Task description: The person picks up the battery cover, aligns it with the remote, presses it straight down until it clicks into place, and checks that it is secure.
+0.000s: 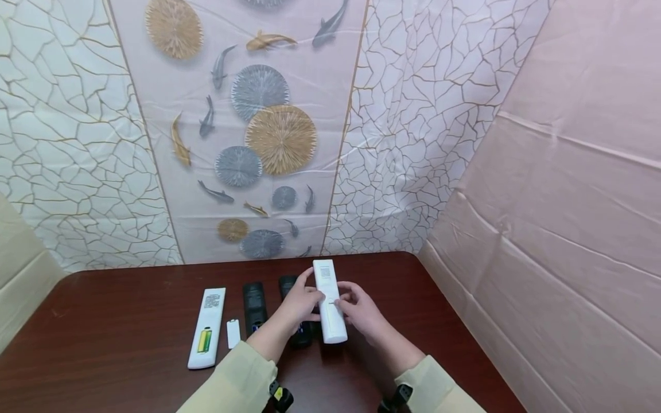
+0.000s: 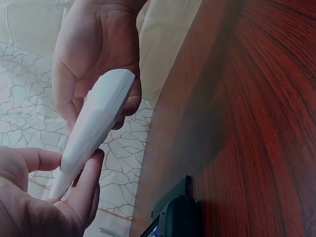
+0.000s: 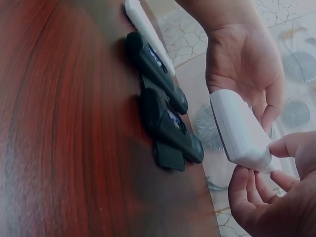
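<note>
A white remote control point(image 1: 326, 287), back side up, is held above the table between both hands. My left hand point(image 1: 299, 299) grips its left side, with thumb on the back and fingers along the edge. On the other side, my right hand point(image 1: 363, 312) pinches the remote, its thumb on the back near the battery cover line. The left wrist view shows the white remote point(image 2: 96, 116) from its end, the right hand point(image 2: 98, 54) beyond it. From the right wrist, the remote point(image 3: 242, 131) appears with the right hand's fingers point(image 3: 242, 192) beneath it.
Left on the dark wooden table point(image 1: 103, 321) lies another white remote point(image 1: 210, 312) with a green-yellow battery picture. A small white battery cover point(image 1: 233, 334) lies beside it. Two black remotes point(image 3: 155, 66) rest nearer the hands, a black cover point(image 3: 169, 158) beside one. Patterned cloth point(image 1: 403, 143) hangs behind.
</note>
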The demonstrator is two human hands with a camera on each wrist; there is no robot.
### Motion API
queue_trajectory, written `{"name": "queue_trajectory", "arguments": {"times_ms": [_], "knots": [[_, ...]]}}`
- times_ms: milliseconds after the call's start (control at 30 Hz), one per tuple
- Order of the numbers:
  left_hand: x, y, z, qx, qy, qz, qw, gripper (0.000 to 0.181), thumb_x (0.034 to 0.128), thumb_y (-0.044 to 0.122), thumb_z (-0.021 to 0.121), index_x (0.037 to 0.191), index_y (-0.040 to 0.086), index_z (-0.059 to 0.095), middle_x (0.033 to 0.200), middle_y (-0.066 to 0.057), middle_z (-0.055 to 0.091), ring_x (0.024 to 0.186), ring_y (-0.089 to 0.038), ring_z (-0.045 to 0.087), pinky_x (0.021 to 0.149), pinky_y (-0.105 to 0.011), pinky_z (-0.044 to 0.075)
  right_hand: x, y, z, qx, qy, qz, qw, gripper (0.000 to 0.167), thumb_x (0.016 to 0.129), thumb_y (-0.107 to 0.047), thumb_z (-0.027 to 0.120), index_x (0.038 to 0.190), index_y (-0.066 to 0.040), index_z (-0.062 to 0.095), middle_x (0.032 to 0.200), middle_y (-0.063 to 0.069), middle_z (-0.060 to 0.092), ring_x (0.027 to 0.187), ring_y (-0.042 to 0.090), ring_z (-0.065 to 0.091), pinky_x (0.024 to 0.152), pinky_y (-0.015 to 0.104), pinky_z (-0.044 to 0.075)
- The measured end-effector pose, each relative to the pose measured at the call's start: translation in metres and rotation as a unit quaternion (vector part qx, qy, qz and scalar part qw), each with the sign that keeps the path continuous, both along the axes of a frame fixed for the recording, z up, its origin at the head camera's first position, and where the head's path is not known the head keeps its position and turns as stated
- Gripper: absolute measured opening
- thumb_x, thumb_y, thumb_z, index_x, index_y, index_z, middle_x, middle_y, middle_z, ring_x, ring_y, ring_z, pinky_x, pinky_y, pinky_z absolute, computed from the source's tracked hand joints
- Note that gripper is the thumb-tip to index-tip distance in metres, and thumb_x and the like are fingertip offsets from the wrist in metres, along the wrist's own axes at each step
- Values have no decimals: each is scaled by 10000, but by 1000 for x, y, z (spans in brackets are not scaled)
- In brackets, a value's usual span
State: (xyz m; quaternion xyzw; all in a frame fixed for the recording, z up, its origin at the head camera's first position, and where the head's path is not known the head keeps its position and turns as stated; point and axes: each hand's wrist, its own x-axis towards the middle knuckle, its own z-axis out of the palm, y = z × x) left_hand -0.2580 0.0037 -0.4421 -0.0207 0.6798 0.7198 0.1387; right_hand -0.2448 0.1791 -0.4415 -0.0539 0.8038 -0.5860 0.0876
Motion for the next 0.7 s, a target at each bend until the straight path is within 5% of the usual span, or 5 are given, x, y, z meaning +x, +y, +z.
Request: {"name": "queue_trajectory", "arguments": {"times_ms": [367,700], "knots": [[-20,23,-10,-523,-59,388,9979,791,903,34,618,1572,206,232,1243,-228,544,990,-340,650,616,-425,594,5,18,-7,-91,106,-542,9984,347,962,-65,575,1304,-18,544,1019,136,577,834,273,586,699,421,580],[-34,44,-16,-722,-256,282,9967,797,911,-21,625,1573,161,219,1361,-283,463,1029,-406,635,599,-436,592,10,30,-13,-64,37,-648,9979,323,956,-43,564,1275,3,556,1005,144,580,811,255,587,689,419,583]]}}
